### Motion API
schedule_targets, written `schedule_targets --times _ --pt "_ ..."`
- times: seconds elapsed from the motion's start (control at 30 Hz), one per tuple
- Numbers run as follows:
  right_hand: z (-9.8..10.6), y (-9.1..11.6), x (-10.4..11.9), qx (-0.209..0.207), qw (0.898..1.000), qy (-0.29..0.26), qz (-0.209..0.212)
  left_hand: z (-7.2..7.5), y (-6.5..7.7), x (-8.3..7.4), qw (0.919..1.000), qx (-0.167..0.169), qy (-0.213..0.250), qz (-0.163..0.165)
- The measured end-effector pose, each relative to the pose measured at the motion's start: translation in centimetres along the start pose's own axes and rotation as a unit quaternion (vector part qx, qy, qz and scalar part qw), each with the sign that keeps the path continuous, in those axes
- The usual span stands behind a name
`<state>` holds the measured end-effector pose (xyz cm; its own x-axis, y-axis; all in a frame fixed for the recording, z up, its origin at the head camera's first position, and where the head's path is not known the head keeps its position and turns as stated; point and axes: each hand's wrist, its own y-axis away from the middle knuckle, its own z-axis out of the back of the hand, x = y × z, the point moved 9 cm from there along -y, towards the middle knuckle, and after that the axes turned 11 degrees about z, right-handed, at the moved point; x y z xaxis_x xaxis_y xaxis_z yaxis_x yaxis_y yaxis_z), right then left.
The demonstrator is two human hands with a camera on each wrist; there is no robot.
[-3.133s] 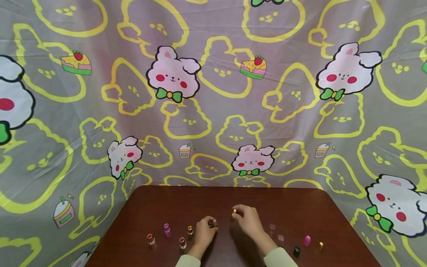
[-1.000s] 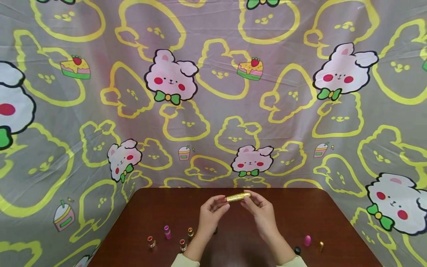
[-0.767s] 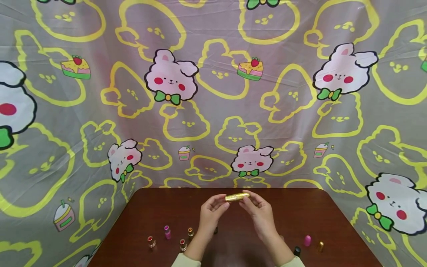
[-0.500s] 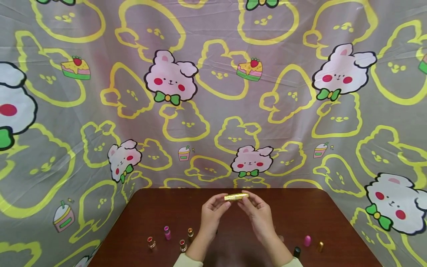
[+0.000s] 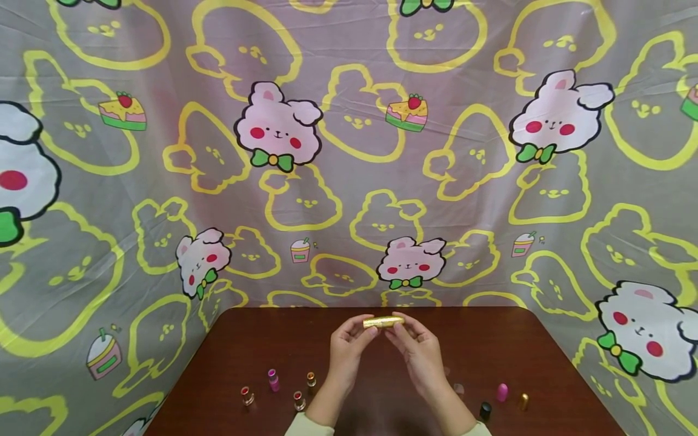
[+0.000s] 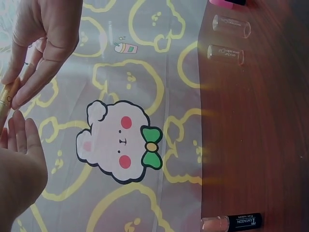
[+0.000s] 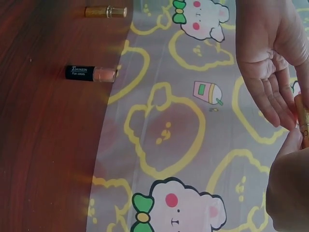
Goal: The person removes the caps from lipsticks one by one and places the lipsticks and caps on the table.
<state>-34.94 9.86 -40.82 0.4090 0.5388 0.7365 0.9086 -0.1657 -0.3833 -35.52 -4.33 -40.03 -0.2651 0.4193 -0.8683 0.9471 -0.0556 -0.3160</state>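
Observation:
A shiny gold lipstick tube [image 5: 383,321] lies level between my two raised hands, above the far part of the table. My left hand [image 5: 345,351] pinches its left end between thumb and fingers. The right end is pinched by my right hand [image 5: 422,354]. In the left wrist view, the gold lipstick [image 6: 8,99] shows at the left edge, partly covered by fingers. The right wrist view catches the same lipstick [image 7: 303,118] at its right edge. A black lipstick with a clear top [image 6: 231,223] stands on the table, hidden behind my left arm in the head view.
Several small lipsticks stand uncapped at left: a red one [image 5: 248,395], a magenta one [image 5: 274,380], a gold one [image 5: 311,379] and another red one [image 5: 299,400]. At right are a pink cap [image 5: 502,392], a gold cap [image 5: 525,401], a black cap [image 5: 485,411] and clear caps [image 6: 231,26].
Three seconds ago my hands were apart and low over the table, the right holding a gold piece. Both came up together on the gold lipstick, which has since drifted slightly left.

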Motion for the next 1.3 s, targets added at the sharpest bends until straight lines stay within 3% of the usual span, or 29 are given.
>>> schedule_targets --times 0.2,0.37,0.43,0.5,0.63,0.73,0.8,0.83,0.93,0.97,1.0,1.03,1.07,1.17,1.2,1.27,1.3 --pt "0.1 -0.1 -0.2 0.027 0.999 0.0 0.032 0.0 -0.1 0.1 1.0 0.002 0.006 0.001" --pt "3.4 -2.2 -5.2 0.109 0.986 -0.079 0.101 0.2 -0.2 0.4 0.9999 0.0 0.015 0.006" --pt "4.4 -2.7 -6.5 0.117 0.984 -0.086 0.106 0.2 -0.2 0.4 0.9998 0.0 0.017 0.008" --pt "4.4 -2.5 -6.0 0.101 0.989 -0.054 0.098 0.1 -0.2 0.5 0.9998 0.0 0.02 0.008" --pt "4.0 -2.2 -5.4 0.096 0.989 -0.046 0.104 -0.1 -0.1 0.3 0.9996 0.008 0.026 0.0" --pt "2.7 -1.5 -3.5 0.095 0.989 -0.036 0.109 0.0 -0.1 0.3 0.9996 0.009 0.025 -0.003" --pt "1.4 -0.8 -1.7 0.066 0.994 -0.009 0.084 0.1 -0.2 0.6 0.9998 0.002 0.019 0.001" --pt "0.6 -0.3 -0.6 0.052 0.997 0.01 0.064 1.5 -1.2 2.9 0.9996 0.005 0.021 -0.019" --pt "0.1 0.1 0.2 0.018 0.999 0.025 0.029 5.8 -4.6 11.2 0.9985 0.012 0.02 -0.049" --pt "0.1 0.2 0.1 0.012 0.999 0.024 0.024 6.7 -5.4 13.1 0.9965 0.026 0.026 -0.076" --pt "0.1 0.2 0.1 0.012 0.999 0.024 0.024 6.9 -5.5 13.5 0.9956 0.031 0.023 -0.085" --pt "0.3 0.1 -0.1 0.012 0.999 0.025 0.026 6.8 -5.4 13.4 0.9948 0.035 0.021 -0.093" --pt "0.5 0.1 -0.3 0.006 0.999 0.025 0.028 5.6 -4.4 11.0 0.9967 0.028 0.012 -0.075" --pt "0.4 0.1 -0.2 0.014 0.999 0.034 0.038 1.3 -0.9 2.5 0.9975 0.024 -0.011 -0.066" --pt "0.4 0.1 -0.1 0.018 0.998 0.037 0.041 0.4 0.0 0.6 0.9985 0.015 -0.022 -0.048" --pt "0.4 0.0 0.1 0.026 0.998 0.042 0.05 0.5 0.3 0.1 0.9977 0.022 -0.019 -0.061" --pt "0.5 -0.1 0.2 0.028 0.997 0.042 0.053 1.7 -0.5 2.2 0.9965 0.028 -0.011 -0.078"
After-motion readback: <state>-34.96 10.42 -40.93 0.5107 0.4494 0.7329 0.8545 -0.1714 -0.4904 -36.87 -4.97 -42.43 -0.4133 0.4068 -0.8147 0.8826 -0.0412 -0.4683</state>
